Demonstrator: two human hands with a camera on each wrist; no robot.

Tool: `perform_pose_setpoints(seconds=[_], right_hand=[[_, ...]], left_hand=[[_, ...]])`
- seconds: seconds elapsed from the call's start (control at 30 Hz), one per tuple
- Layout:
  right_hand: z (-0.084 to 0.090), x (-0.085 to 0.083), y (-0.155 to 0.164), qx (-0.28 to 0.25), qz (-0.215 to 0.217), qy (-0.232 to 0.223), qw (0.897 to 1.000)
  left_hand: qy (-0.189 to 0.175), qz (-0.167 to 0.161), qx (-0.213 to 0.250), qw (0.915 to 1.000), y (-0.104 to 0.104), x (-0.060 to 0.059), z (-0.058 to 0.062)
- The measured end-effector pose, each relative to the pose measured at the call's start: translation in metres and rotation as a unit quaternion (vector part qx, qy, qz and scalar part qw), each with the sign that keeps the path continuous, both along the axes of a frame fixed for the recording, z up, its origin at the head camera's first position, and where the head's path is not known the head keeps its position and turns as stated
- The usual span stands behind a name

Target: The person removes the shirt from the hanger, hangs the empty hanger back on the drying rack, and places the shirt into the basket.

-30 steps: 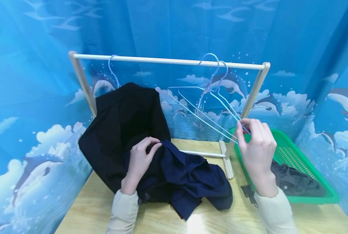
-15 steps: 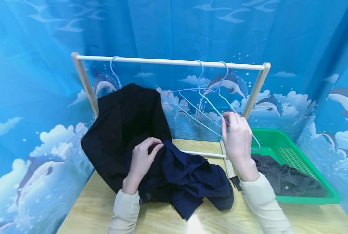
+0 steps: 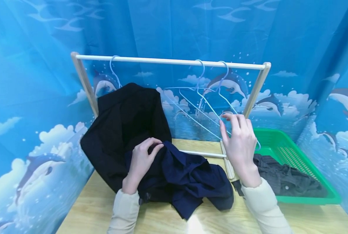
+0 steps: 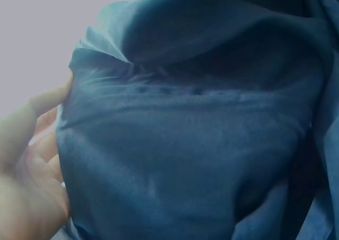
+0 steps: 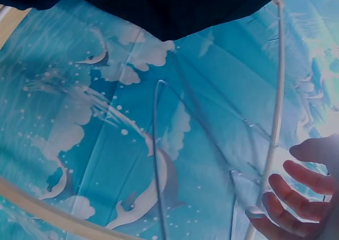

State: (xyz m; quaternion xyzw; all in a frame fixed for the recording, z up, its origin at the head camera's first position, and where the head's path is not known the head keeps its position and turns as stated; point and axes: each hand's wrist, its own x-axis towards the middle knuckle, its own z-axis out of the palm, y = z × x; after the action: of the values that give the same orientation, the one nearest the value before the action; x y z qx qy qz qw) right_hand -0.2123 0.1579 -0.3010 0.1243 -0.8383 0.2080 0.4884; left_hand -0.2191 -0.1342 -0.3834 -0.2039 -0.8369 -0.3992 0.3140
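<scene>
My left hand (image 3: 141, 159) pinches the edge of a crumpled navy garment (image 3: 191, 172) between thumb and fingers. In the left wrist view the cloth (image 4: 159, 160) fills most of the picture, with a gathered seam across it. A black garment (image 3: 109, 130) hangs behind and left of that hand, under a hanger hook (image 3: 112, 70) on the rail. My right hand (image 3: 241, 146) is raised at the lower right of two bare wire hangers, the middle one (image 3: 202, 76) and the right one (image 3: 225, 76). Its thumb and fingers (image 5: 296, 197) are spread, with nothing held between them.
A wooden rack with a white rail (image 3: 162, 60) stands at the back of the table (image 3: 89, 211). To the right, a green basket (image 3: 334, 196) holds dark grey clothing (image 3: 293, 178). A blue dolphin-print curtain (image 3: 162, 26) surrounds the table.
My right hand moved left and let go of the middle hanger, which swung left on the rail away from the right one. My left hand keeps its pinch on the navy garment.
</scene>
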Motion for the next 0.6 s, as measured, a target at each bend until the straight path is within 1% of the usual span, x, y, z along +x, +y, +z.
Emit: perform_pose_setpoints(seconds=[0.17, 0.3, 0.47, 0.6], right_hand=[[0.0, 0.013, -0.007, 0.003, 0.018, 0.014, 1.0], [-0.005, 0.02, -0.016, 0.018, 0.034, 0.028, 0.999], [-0.017, 0.025, -0.031, 0.053, 0.059, 0.04, 0.996], [-0.033, 0.023, -0.045, 0.076, 0.084, 0.041, 0.993]], left_hand=[[-0.004, 0.002, 0.0, 1.0, -0.001, 0.0, -0.001], [-0.004, 0.002, 0.0, 1.0, -0.001, 0.0, -0.001], [-0.001, -0.002, -0.001, 1.0, 0.0, 0.0, -0.001], [0.005, -0.007, -0.004, 1.0, 0.002, 0.0, 0.0]])
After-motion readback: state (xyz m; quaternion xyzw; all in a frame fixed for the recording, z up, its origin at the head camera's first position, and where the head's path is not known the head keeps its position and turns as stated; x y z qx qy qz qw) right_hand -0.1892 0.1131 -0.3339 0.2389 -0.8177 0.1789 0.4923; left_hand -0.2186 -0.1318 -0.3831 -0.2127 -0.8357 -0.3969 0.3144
